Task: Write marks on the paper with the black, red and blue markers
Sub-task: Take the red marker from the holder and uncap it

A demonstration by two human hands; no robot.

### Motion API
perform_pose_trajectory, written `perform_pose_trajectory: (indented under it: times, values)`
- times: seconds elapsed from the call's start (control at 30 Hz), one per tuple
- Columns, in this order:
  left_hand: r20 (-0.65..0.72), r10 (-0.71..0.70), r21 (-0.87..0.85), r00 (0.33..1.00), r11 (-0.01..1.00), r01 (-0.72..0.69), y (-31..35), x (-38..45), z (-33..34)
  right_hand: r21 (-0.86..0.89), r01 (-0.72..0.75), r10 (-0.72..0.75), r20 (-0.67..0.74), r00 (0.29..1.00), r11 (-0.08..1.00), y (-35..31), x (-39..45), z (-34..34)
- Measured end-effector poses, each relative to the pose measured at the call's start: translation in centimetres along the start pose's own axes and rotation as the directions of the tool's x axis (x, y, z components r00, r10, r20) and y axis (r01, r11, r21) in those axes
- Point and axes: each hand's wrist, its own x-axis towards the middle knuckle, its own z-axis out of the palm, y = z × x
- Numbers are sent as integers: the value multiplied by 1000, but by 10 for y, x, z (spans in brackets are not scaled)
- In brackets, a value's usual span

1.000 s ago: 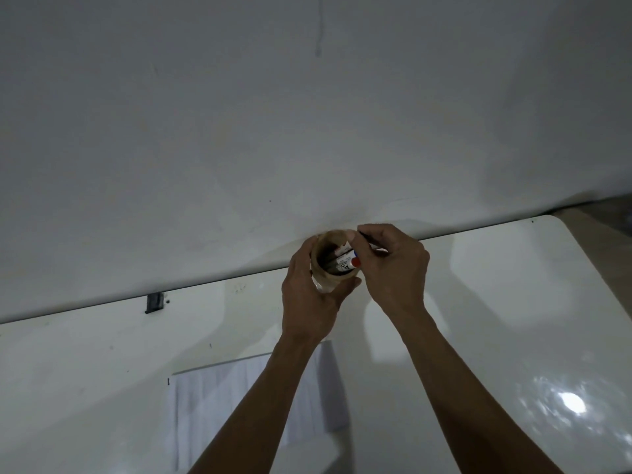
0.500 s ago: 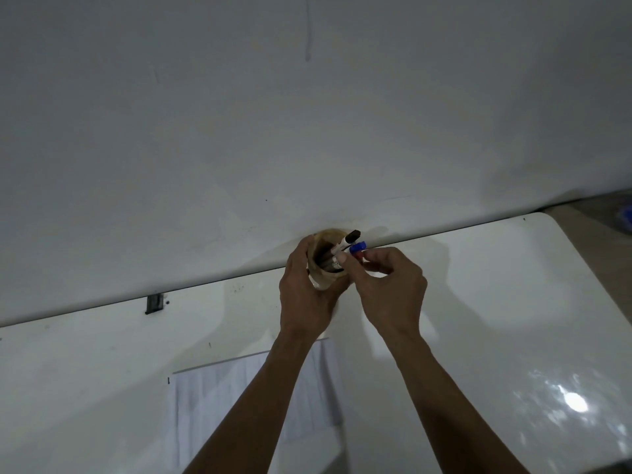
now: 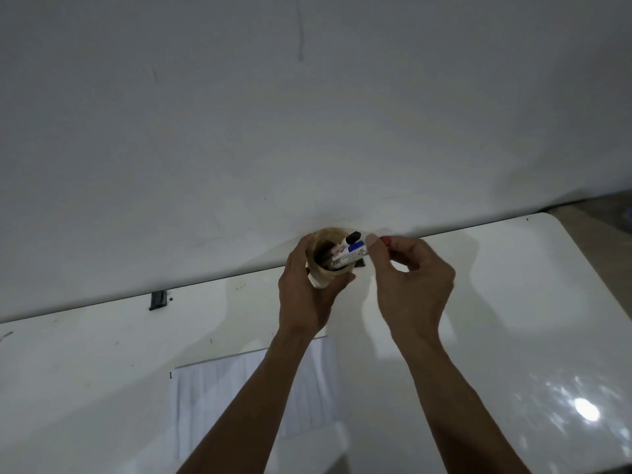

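My left hand (image 3: 302,295) grips a tan cup (image 3: 321,278) tilted toward me at the table's far edge. A black-capped marker (image 3: 353,237) and a blue-capped marker (image 3: 356,248) stick out of its mouth. Just right of the cup, my right hand (image 3: 413,285) pinches the red marker (image 3: 386,240). Only its red end shows past my fingers. The lined white paper (image 3: 222,398) lies flat on the table below my forearms, partly covered by my left arm.
The glossy white table (image 3: 513,319) meets a plain white wall (image 3: 307,131) along its far edge. A small black clip (image 3: 158,300) sits on that edge at left, another dark piece (image 3: 359,264) behind the cup. The table's rounded right corner borders the floor (image 3: 612,213).
My right hand has drawn the red marker out of the cup and moved it a little to the right. The black and blue markers now stick out further. My left hand still holds the cup.
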Motion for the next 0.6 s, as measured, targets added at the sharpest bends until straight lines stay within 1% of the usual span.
perform_pose_trajectory:
  times: [0.13,0.23,0.3,0.37,0.4,0.47,0.53,0.6]
  values:
    - [-4,-71,-22,997,997,71,3,-2,-2,252,23,-5,-73,997,968,-32,7,-29]
    - [27,-89,62,996,994,87,8,-4,-5,379,104,-86,-65,994,919,-50,7,-52]
    - [38,-133,143,990,982,127,4,-7,-11,414,124,-125,-26,992,902,-54,4,-60]
    - [23,-151,252,988,958,140,-1,-15,-21,360,106,-125,29,992,927,-50,-2,-61]
    - [2,-147,271,989,952,141,-2,-21,-28,323,71,-98,68,993,944,-44,-6,-59]
    - [-50,-141,255,989,955,149,3,-38,-44,266,-42,-9,186,983,963,-29,-21,-50]
    - [-65,-164,214,984,961,175,13,-55,-64,157,-146,83,350,933,977,-11,-41,-38]
    - [13,-195,163,981,968,190,22,-72,-86,-4,-160,140,505,852,987,4,-66,-28]
